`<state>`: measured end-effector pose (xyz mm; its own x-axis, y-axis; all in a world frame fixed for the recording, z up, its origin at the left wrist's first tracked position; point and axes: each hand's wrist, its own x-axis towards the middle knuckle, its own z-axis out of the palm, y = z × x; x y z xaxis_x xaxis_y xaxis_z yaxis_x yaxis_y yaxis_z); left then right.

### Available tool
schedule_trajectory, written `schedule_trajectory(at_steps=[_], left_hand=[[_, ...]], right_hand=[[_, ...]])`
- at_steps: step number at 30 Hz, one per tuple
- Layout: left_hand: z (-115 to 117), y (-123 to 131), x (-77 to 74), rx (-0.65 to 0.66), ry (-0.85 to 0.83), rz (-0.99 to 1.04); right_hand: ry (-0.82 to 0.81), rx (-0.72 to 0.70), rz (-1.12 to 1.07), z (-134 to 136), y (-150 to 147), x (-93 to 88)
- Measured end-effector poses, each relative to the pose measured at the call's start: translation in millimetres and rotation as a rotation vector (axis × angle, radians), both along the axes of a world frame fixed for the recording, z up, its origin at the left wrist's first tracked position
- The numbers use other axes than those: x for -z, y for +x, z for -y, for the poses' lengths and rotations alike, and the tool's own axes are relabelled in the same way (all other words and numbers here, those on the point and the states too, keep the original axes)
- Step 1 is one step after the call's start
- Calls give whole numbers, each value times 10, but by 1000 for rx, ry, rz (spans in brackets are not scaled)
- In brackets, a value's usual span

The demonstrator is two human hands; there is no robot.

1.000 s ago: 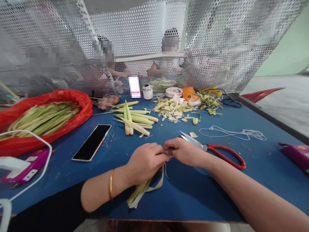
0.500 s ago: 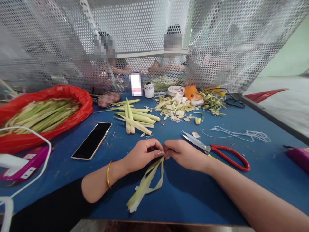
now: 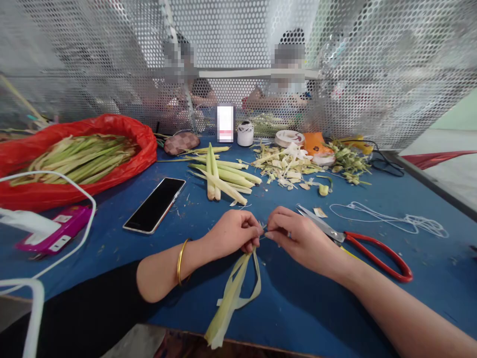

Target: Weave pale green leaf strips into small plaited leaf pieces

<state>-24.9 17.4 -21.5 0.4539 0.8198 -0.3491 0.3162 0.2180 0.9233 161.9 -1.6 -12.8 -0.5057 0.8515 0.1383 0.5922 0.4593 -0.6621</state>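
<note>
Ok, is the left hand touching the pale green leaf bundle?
Touching: the head view shows the left hand's fingers closed around the far end of the leaf bundle.

The left forearm (image 3: 158,278) is slanting in from the lower left, its black sleeve ending short of the bare left wrist (image 3: 197,256). The left hand (image 3: 234,231) is pointing inward, back upward, thumb and curled fingers pressing together in a pinching grip. From the lower right, the bare right forearm (image 3: 402,308) is slanting in, the right wrist (image 3: 345,268) lying roughly in line with it. The right hand (image 3: 300,238) is pointing inward, fingers curling, thumb extending, its fingertips sitting just beside the left ones.
</note>
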Motion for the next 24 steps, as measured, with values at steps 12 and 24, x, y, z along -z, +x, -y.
schedule_trajectory(at_steps=[12, 24], left_hand=[[-4, 3, -33, 56, -5, -38], [-46, -23, -40, 154, 4, -67]], right_hand=[[-681, 243, -433, 35, -112, 22], [-703, 317, -502, -6, -154, 69]])
